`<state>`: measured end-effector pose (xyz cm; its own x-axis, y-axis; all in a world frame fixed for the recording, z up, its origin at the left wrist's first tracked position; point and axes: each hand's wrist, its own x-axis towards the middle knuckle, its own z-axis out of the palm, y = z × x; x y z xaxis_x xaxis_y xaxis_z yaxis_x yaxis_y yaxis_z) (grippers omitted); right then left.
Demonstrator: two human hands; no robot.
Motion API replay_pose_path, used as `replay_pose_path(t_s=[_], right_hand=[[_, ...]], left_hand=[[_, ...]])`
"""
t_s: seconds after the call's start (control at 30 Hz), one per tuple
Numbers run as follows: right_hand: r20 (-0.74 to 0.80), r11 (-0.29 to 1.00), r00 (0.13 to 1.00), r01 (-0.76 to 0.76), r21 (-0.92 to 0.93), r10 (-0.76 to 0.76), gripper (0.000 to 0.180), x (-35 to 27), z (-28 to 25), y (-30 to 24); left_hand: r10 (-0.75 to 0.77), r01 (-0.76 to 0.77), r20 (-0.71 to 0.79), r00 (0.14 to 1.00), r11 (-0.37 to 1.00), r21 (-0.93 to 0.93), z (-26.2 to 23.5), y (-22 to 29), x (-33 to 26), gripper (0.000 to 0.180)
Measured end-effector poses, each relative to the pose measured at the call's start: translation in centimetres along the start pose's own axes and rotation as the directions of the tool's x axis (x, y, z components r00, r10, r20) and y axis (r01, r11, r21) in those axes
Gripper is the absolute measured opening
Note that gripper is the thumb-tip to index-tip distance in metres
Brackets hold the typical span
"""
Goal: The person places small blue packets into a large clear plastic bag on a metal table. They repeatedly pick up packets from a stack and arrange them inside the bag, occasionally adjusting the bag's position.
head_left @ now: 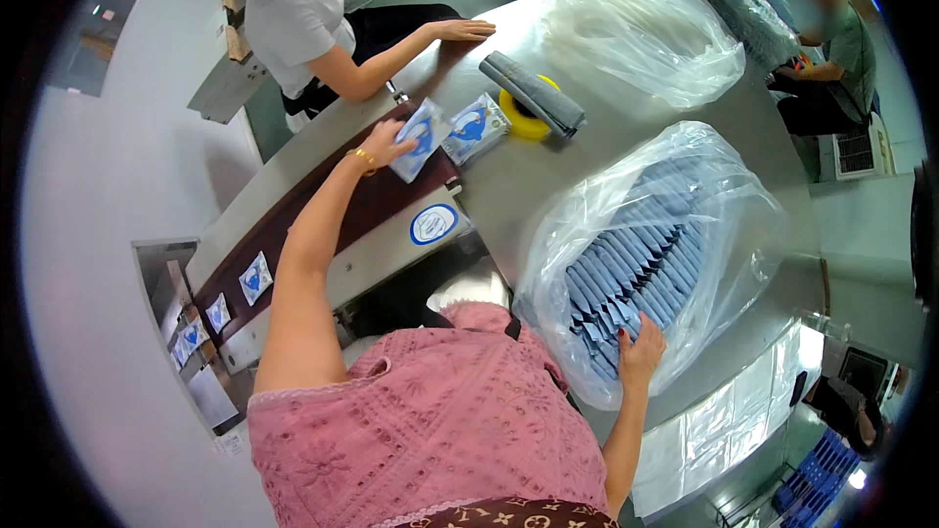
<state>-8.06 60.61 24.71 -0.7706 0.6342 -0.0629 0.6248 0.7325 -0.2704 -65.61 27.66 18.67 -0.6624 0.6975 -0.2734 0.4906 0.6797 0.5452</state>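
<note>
My left hand (389,142), with a gold-coloured bracelet at the wrist, reaches across a dark conveyor belt (323,198) and grips a flat blue-and-white packet (421,144). A similar packet (475,127) lies on the metal table just right of it. Near my body, my right hand (641,352) rests at the near end of a clear plastic bag (748,205). Its thumb and fingers are apart, against the tightly stacked blue packets (636,264) inside. Part of that hand's contact with the packets is hard to make out.
More packets (256,279) lie along the belt at lower left. A grey roll (533,93) lies over a yellow ring (523,115). Another clear bag (641,29) covers the far table. A person in white (298,24) rests a hand on the table; another person (841,59) sits far right.
</note>
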Motion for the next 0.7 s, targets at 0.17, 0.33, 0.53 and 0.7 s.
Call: replay_pose_path(t_s=[0.17,0.33,0.53,0.7], right_hand=[[0.002,1.0,1.0,-0.002,0.004,0.002,0.065,0.3,-0.1,0.2],[0.0,0.999,0.999,-0.045,0.009,0.045,0.062,-0.2,-0.5,-0.6],[-0.048,0.999,0.999,-0.008,0.034,0.01,0.059,0.1,-0.5,-0.5],[-0.054,0.997,0.999,-0.014,-0.081,0.009,0.066,0.1,-1.4,-0.2]], left_hand=[[-0.023,-0.019,0.111,0.994,0.931,0.364,2.0,6.2,9.4,0.068],[-0.28,0.261,0.561,0.779,0.958,0.116,5.2,9.6,15.8,0.085],[0.062,-0.058,-0.001,0.998,0.938,0.341,11.6,14.2,6.8,0.1],[0.226,-0.186,-0.026,0.974,0.856,0.482,13.5,17.9,1.3,0.092]])
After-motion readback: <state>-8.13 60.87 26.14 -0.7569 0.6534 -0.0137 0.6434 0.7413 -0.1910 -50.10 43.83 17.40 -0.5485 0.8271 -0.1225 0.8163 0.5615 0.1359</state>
